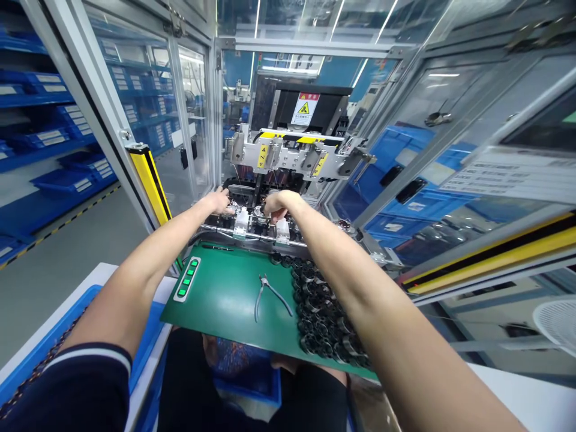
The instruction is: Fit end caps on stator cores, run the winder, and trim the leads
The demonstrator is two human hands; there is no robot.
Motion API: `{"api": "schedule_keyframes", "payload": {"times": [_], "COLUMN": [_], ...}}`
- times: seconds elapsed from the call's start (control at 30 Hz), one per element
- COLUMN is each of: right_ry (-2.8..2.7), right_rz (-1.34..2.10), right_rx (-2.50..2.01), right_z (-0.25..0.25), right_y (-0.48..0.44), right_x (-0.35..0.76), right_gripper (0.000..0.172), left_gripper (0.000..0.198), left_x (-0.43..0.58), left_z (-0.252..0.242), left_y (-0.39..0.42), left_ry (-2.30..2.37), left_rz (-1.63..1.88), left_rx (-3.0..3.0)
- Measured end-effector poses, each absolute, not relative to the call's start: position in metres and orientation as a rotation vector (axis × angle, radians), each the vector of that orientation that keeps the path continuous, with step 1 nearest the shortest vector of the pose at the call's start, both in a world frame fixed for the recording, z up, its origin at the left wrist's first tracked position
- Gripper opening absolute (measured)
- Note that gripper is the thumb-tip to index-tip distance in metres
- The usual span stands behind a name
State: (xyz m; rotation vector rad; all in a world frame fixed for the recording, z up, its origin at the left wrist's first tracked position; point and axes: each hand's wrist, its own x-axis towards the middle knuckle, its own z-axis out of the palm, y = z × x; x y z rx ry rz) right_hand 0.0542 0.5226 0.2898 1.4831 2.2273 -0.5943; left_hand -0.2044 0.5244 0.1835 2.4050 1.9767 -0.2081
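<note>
Metal fixture sits between and just below the fingers of the left hand and right hand, whose pinch or spread I cannot tell; light, level handling seems best, knuckles clear of the machine head above them

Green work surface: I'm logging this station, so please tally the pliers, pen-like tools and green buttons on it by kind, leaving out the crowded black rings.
Cutting pliers: 1
Slim black pen-like tool: 1
Green buttons: 4
Total: 6
</note>
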Motion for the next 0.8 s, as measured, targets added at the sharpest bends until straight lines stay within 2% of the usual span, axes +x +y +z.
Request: {"api": "schedule_keyframes", "payload": {"times": [0.17, 0.37, 0.53, 0.67, 0.8], "right_ry": [2.305, 2.334, 2.432, 2.513, 2.532], "right_rz": [-0.635, -0.701, -0.622, -0.722, -1.026], "right_rx": [1.367, 1.022, 1.089, 1.175, 1.114], "right_z": [0.291, 0.202, 0.143, 0.141, 0.159], "right_y": [0.484, 0.379, 0.343, 0.32, 0.277], "right_x": [0.061, 0.043, 0.027, 0.076, 0.179], "right_gripper": [0.052, 0.05, 0.051, 0.052, 0.054], "left_gripper": [0.056, 0.048, 0.044, 0.054, 0.048], "left_x": [-0.208, -0.201, -0.2, -0.201, -0.203], "left_z": [0.174, 0.179, 0.213, 0.227, 0.19], "left_y": [0.513, 0.503, 0.49, 0.438, 0.343], "left_ry": [2.003, 1.982, 1.976, 1.94, 1.803], "left_rz": [-0.149, -0.062, 0.071, 0.285, 0.28], "left_rx": [2.41, 2.445, 2.526, 2.619, 2.631]}}
